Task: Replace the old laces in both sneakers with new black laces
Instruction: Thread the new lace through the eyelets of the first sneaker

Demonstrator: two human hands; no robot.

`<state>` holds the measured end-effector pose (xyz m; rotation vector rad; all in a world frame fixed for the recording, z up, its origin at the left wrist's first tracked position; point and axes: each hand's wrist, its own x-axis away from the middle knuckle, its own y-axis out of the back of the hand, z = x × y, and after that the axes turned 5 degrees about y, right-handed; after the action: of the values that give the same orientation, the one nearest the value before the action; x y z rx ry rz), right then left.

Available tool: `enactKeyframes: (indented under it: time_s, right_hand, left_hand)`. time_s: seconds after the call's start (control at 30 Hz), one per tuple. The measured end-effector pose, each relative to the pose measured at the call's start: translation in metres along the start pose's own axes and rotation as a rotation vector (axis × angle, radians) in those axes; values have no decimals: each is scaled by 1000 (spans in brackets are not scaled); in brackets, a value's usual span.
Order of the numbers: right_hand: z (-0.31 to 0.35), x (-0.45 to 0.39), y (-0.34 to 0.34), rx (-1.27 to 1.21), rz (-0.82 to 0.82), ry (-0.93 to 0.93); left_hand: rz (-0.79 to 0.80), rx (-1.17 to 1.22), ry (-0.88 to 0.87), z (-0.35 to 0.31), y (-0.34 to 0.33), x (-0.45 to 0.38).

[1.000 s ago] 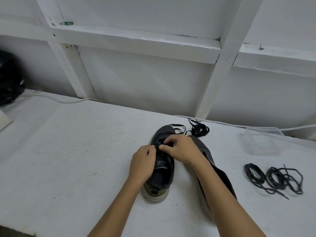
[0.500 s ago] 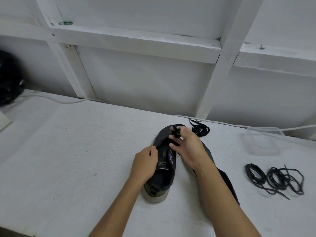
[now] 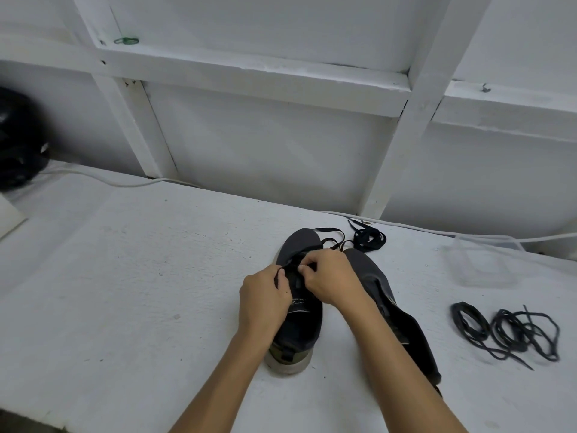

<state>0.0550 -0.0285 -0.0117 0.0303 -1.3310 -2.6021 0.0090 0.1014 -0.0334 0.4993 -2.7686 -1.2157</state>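
R sneaker (image 3: 373, 281) half under forearm; lace eyelets behind fingers (image 3: 307, 264).

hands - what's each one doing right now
Left hand: fingers pinch the lace at the sneaker.
Right hand: fingers pinch the same lace.

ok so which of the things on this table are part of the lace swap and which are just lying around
Job:
left sneaker, both hands on its lace: left hand, right hand
right sneaker
flat lace bundle
lace pile

Lying about:
clear tub
white cable
black bag
green band
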Motion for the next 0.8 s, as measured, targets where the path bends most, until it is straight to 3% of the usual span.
enactKeyframes:
  time_s: [0.17, 0.37, 0.6, 0.73, 0.8]
  right_hand:
    - [5, -1, -2, -93, 26, 78]
    - [-10, 7, 1, -262, 0, -34]
    - [-9, 12, -2, -245, -26, -42]
    - [-7, 10, 1, -242, -37, -46]
    - [-5, 9, 2, -444, -21, -134]
  left_hand:
    - [-9, -71, 81, 3, 3, -2]
    - [283, 280, 255, 0, 20, -28]
    - [292, 281, 242, -6, 11, -51]
    - [305, 681, 427, -4, 9, -50]
    - [332, 743, 445, 4, 7, -48]
